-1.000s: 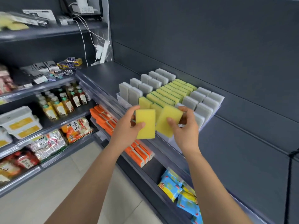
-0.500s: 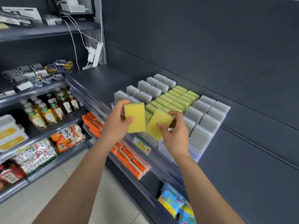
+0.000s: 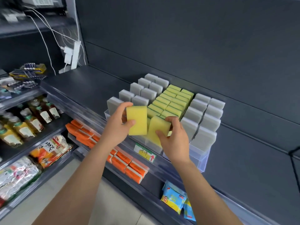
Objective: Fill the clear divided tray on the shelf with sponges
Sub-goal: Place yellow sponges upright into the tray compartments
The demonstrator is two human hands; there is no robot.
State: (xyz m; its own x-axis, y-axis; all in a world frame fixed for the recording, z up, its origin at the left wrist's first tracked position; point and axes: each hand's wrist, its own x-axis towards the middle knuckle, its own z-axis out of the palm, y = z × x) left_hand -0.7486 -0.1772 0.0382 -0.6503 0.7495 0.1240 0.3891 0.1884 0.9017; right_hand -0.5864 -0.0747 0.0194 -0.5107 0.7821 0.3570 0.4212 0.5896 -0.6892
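Grips one yellow sponge (image 3: 137, 120) upright in the left hand (image 3: 116, 125), thumb across the near face, fingers curled over its top left corner. Pinches a second yellow sponge (image 3: 158, 127), tilted, in the right hand (image 3: 174, 140), thumb on the near face, fingers wrapped round the right edge. Lower end at the front of the middle lane of the clear divided tray (image 3: 201, 158); cannot tell whether already inside. Side by side between both hands, the two, touching or nearly so. Just beyond the fingertips, yellow-green sponges (image 3: 172, 103) on edge in the middle lanes. Beyond the left hand, grey sponges (image 3: 138, 90); right of the right hand, further grey ones (image 3: 203, 117). Below, between the wrists, a price label (image 3: 145, 153).
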